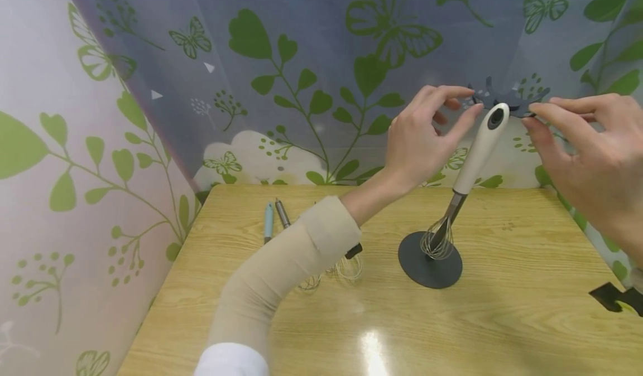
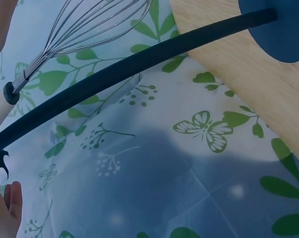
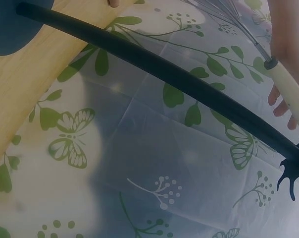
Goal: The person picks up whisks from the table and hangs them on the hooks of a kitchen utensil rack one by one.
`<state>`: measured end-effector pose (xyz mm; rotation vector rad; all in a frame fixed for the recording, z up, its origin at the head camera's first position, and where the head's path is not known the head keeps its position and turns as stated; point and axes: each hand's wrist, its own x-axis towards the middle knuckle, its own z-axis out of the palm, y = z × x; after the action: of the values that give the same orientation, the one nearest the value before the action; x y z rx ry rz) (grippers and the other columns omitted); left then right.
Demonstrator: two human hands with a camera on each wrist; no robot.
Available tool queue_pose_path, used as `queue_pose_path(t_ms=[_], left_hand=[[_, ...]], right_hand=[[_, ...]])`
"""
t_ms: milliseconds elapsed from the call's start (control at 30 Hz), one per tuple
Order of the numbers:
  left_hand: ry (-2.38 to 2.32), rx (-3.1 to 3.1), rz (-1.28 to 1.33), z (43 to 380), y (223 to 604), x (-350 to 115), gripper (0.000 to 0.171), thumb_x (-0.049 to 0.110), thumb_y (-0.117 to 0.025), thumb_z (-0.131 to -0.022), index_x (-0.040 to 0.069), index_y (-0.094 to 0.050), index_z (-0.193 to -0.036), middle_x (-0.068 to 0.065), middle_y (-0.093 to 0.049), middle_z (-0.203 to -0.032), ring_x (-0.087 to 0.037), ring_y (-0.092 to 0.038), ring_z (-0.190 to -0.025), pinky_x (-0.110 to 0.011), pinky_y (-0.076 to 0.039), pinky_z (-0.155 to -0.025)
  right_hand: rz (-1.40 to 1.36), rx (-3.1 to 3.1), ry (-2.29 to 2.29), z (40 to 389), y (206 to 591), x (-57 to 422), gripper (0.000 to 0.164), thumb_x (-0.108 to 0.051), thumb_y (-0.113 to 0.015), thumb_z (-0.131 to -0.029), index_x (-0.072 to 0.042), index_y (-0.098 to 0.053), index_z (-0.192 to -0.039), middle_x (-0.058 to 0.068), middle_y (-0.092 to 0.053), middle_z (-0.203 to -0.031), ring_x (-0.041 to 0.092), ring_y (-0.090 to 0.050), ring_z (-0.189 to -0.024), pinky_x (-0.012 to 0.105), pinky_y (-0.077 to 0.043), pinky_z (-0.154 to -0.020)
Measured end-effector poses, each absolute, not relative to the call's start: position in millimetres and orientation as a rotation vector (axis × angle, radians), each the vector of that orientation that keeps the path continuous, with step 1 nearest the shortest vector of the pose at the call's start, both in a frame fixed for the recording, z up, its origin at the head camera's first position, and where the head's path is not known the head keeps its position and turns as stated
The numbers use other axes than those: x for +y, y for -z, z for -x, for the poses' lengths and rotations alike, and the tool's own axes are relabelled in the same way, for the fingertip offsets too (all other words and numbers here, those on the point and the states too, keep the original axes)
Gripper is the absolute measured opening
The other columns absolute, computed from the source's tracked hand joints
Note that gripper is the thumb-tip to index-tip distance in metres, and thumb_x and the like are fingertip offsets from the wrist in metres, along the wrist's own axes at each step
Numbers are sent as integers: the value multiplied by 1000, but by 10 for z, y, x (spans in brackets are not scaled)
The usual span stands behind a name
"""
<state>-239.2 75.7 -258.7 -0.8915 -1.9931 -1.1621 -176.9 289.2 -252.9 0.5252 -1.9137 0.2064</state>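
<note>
A dark utensil stand rises from a round base [image 1: 412,267] on the table; its curved pole [image 2: 139,64] crosses the left wrist view. On top is a ring of dark hooks [image 1: 522,98]. My left hand [image 1: 417,130] pinches the ring's left side between thumb and fingers. At its right edge, the thumb and forefinger of my right hand [image 1: 598,147] pinch it too. Between the hands a whisk with a cream handle [image 1: 477,155] hangs handle up, its wire loops [image 1: 437,242] over the base. Pole and hooks [image 3: 293,181] also show in the right wrist view.
Left on the wooden table [image 1: 512,309] lie a utensil with a light blue handle [image 1: 268,220] and one with a metal handle [image 1: 282,213]. Wire whisk loops [image 1: 349,269] show past my left sleeve [image 1: 286,264], which hides the rest. A patterned curtain [image 1: 301,41] hangs behind.
</note>
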Motion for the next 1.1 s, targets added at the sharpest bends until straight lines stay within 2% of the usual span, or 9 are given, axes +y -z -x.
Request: queue_pose_path(t_ms=[467,767,1100], left_hand=[[1076,-2012,984,2459,2539,746,24,24,-71,-102,12,-75,-122,-2,-72,-108,-5,-67,-82,-3,-47,-71],[1053,-2015,978,2463,2524,731,23,25,-73,-101,13,-76,-121,-1,-72,-108,-5,-67,-83,-4,-48,-72],[999,-2016,957,2444,2518,704,23,28,-75,-100,15,-77,-119,1,-71,-108,-4,-67,-84,-5,-49,-72]], right_hand=[[-552,-1852,-230,1773,2492,2858,40,-31,-60,-109,6,-76,-113,37,-67,-106,58,-59,-91,72,-47,-83],[-559,-1824,-221,1778,2466,2847,42,-33,-60,-109,5,-76,-110,35,-68,-103,58,-59,-95,70,-46,-85],[-574,-1840,-190,1799,2450,2887,43,-33,-59,-109,6,-77,-106,33,-72,-104,56,-61,-99,70,-50,-90]])
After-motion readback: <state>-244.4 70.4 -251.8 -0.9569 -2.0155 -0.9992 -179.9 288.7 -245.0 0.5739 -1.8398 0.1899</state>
